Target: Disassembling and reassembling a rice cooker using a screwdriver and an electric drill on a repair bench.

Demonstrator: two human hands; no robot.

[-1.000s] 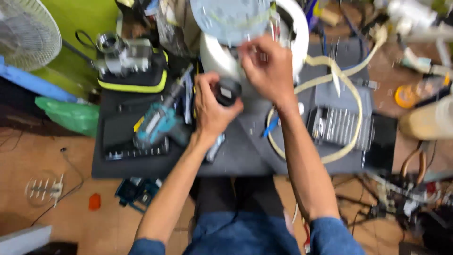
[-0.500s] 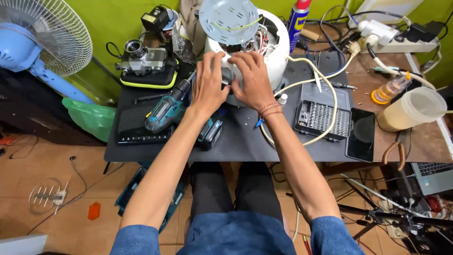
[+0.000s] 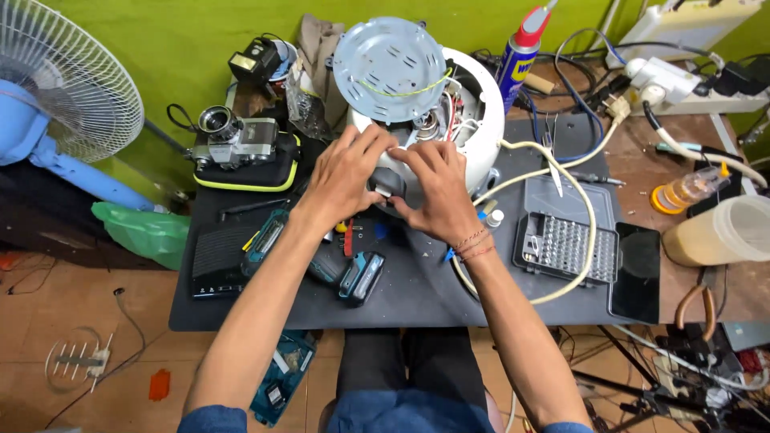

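A small dark part (image 3: 383, 181) is pinched between the left hand (image 3: 345, 176) and right hand (image 3: 433, 188) against the white opened appliance (image 3: 473, 120) near the surface's (image 3: 417, 297) far edge.

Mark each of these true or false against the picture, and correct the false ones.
1. Both hands, the left hand and the right hand, rest on the opened white appliance. True.
2. The cordless drill is in the right hand. False: it lies on the dark mat, by the left forearm.
3. The spray can stands upright behind the appliance. True.
4. The bit set case is closed. False: it lies open, its bits showing.
5. The fan stands to the person's right. False: left.
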